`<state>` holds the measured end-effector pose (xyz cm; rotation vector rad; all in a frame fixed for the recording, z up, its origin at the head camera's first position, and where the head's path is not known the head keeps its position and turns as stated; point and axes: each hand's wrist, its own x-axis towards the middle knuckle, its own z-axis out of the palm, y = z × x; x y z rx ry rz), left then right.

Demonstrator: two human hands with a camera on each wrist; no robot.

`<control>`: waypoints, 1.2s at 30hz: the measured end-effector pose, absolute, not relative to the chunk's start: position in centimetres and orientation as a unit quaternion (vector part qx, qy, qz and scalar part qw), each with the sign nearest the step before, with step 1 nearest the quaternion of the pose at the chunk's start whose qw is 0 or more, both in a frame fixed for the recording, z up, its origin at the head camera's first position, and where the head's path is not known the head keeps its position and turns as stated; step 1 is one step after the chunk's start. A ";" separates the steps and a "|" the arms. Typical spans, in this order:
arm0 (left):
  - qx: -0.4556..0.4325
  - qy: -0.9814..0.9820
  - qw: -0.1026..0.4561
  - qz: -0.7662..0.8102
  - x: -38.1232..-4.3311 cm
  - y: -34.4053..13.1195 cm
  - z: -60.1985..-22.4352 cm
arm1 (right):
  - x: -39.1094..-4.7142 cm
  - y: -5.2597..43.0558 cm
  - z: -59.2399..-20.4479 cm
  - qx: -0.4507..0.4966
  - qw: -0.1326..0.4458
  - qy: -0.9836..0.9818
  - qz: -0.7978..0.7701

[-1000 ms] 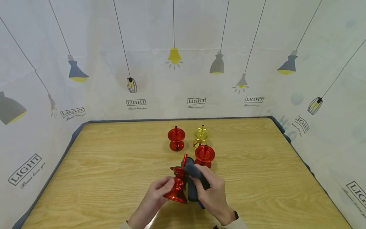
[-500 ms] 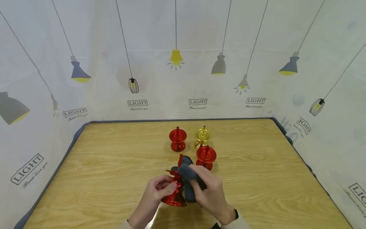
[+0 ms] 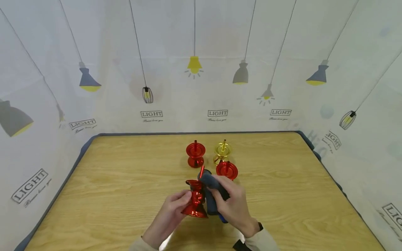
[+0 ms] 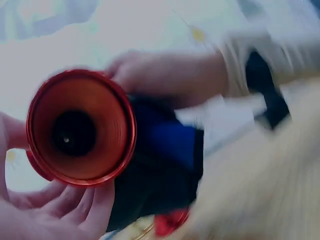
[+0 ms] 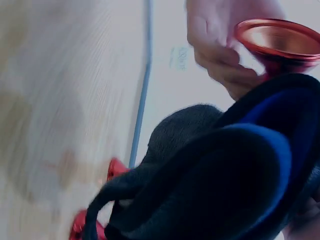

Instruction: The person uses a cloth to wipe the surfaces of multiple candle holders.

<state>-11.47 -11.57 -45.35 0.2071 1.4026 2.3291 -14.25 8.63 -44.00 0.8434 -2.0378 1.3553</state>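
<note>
My left hand (image 3: 169, 214) grips a shiny red candlestick (image 3: 196, 198) by its body, with the thumb on the near side. The candlestick is held up over the table, its spike pointing up. Its hollow base (image 4: 102, 125) faces the camera in the left wrist view. My right hand (image 3: 233, 202) pinches a dark blue cloth (image 3: 211, 205) against the candlestick's upper part, beside the dish and the spike. The cloth hangs down in folds, a brighter blue side (image 5: 265, 132) showing in the right wrist view. The left fingertips are partly hidden behind the candlestick.
Beyond my hands, a red candlestick (image 3: 195, 162) and a gold candlestick (image 3: 222, 150) stand upright on the wooden table (image 3: 125, 174). Another red candlestick (image 3: 227, 170) stands closer, partly hidden by the right hand. A white curtain (image 3: 169, 69) printed with lamps surrounds the table.
The held candlestick tipped and turned, then came back nearer upright and slightly higher. The right hand and cloth shifted along with it, the cloth staying at its top. The standing candlesticks keep their places.
</note>
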 end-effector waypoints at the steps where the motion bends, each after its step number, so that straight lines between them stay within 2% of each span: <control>1: 0.055 0.555 0.174 0.812 -11.5 -11.4 -45.2 | -14.3 8.8 -44.1 0.317 0.279 -0.764 0.488; 5: -0.002 0.700 0.094 0.708 -11.8 -10.2 -44.6 | -14.3 9.4 -44.3 0.340 0.301 -0.784 0.423; 9: 0.003 0.709 0.084 0.700 -12.0 -9.7 -44.6 | -14.2 9.6 -44.3 0.353 0.316 -0.783 0.403; 12: 0.022 0.652 0.115 0.749 -12.0 -10.1 -44.8 | -14.1 9.6 -44.1 0.352 0.313 -0.772 0.426; 17: 0.071 0.504 0.215 0.833 -11.8 -10.7 -45.1 | -14.1 9.3 -44.0 0.328 0.287 -0.741 0.511; 21: 0.084 0.362 0.285 0.884 -11.5 -10.5 -45.3 | -14.0 9.0 -44.4 0.292 0.245 -0.712 0.590; 24: 0.078 0.295 0.314 0.899 -11.4 -10.4 -45.5 | -13.9 8.9 -44.6 0.269 0.225 -0.703 0.619; 26: 0.088 0.305 0.322 0.892 -11.5 -10.5 -45.5 | -13.9 9.0 -44.7 0.263 0.230 -0.713 0.608; 28: 0.101 0.359 0.307 0.876 -11.7 -10.7 -45.5 | -14.0 9.1 -44.8 0.267 0.253 -0.729 0.577; 30: 0.099 0.443 0.267 0.850 -11.7 -10.9 -45.2 | -14.1 9.4 -44.8 0.275 0.278 -0.746 0.539; 34: 0.043 0.651 0.137 0.745 -11.4 -10.5 -44.3 | -14.5 9.7 -44.8 0.318 0.314 -0.767 0.460; 36: 0.016 0.716 0.090 0.692 -11.3 -10.1 -44.1 | -14.4 9.7 -44.9 0.338 0.316 -0.773 0.434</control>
